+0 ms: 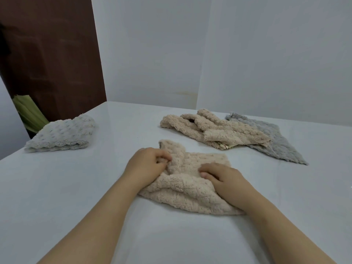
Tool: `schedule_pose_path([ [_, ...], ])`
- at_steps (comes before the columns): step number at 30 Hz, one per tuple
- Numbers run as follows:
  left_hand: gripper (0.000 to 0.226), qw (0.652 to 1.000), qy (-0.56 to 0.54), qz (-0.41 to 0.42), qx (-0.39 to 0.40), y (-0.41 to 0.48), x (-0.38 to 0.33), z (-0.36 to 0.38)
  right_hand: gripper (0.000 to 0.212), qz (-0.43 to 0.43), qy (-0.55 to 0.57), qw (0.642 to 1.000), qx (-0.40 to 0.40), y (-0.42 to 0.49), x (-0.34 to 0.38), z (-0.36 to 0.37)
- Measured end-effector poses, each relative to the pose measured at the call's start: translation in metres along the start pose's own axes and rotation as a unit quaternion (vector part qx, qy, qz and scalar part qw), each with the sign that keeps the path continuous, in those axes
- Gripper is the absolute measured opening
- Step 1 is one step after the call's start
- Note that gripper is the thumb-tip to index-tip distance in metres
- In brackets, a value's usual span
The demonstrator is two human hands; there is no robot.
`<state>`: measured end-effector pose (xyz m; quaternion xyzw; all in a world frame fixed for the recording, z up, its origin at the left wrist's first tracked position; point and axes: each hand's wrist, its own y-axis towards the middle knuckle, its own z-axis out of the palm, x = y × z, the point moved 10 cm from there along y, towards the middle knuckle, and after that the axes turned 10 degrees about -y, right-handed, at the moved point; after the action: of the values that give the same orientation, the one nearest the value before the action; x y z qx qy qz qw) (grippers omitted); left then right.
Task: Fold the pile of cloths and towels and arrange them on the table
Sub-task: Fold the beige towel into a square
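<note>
Beige cloth (187, 189): left hand (147, 164) pinches it with curled fingers, right hand (223, 179) presses flat-fingered.

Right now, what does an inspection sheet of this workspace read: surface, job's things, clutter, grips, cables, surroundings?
Surface: white table, smooth and glossy.
Job's things: beige towel in front, partly gathered; folded pale towel at far left; crumpled beige pile overlapping a grey cloth at far right.
Clutter: nothing seen.
Grips: left grip pinches a fold of the beige towel; right grip lies on it, fingers bent, pinch unclear.
Cables: nothing seen.
Surroundings: white walls; brown panel and a green ribbed object beyond the table's left edge.
</note>
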<state>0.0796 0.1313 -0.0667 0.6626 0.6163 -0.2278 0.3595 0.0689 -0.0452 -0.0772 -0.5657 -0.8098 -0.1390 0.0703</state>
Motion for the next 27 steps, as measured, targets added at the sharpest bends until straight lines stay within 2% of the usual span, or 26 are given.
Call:
schedule_pose_path([
  [2, 0.027, 0.998, 0.033, -0.005, -0.057, 0.002, 0.005, -0.016, 0.029, 0.023, -0.019, 0.999, 0.034, 0.001, -0.005, 0.005],
  [5, 0.031, 0.985, 0.074, -0.038, -0.149, 0.000, 0.019, -0.047, 0.031, 0.057, -0.041, 0.997, 0.031, 0.000, -0.016, 0.001],
  [9, 0.033, 0.979, 0.155, -0.118, -0.059, 0.000, 0.047, -0.037, 0.031, 0.074, -0.071, 0.994, 0.033, -0.003, -0.020, -0.003],
  [10, 0.034, 0.974, 0.188, -0.116, -0.051, -0.001, 0.046, -0.036, 0.031, 0.072, -0.077, 0.994, 0.025, -0.003, -0.019, -0.004],
  [12, 0.033, 0.965, 0.243, -0.055, -0.082, 0.000, 0.027, -0.041, 0.032, 0.059, -0.095, 0.994, -0.007, -0.003, -0.016, -0.006],
  [14, 0.030, 0.973, 0.214, 0.026, -0.080, 0.001, 0.005, -0.034, 0.035, 0.031, -0.084, 0.995, -0.045, -0.004, -0.011, -0.011],
  [16, 0.029, 0.984, 0.166, 0.062, 0.016, 0.002, -0.005, -0.007, 0.033, 0.009, -0.009, 0.999, -0.044, -0.004, -0.004, -0.013],
  [18, 0.030, 0.971, 0.199, 0.063, 0.115, -0.003, -0.003, 0.022, 0.028, -0.006, 0.034, 0.999, -0.007, -0.005, 0.005, -0.010],
  [19, 0.030, 0.966, 0.211, 0.061, 0.134, -0.004, 0.000, 0.027, 0.028, -0.018, 0.021, 1.000, 0.006, -0.006, 0.010, -0.008],
  [23, 0.023, 0.974, 0.185, 0.068, 0.111, -0.003, -0.004, 0.018, 0.033, -0.026, -0.030, 0.998, 0.054, -0.008, 0.013, 0.004],
  [26, 0.027, 0.982, 0.144, 0.040, 0.113, -0.006, -0.006, 0.009, 0.006, -0.034, 0.005, 0.998, 0.043, -0.009, 0.016, -0.004],
  [27, 0.028, 0.983, 0.126, 0.026, 0.129, -0.009, -0.005, 0.009, 0.015, -0.035, 0.009, 0.999, 0.030, -0.009, 0.015, -0.007],
])
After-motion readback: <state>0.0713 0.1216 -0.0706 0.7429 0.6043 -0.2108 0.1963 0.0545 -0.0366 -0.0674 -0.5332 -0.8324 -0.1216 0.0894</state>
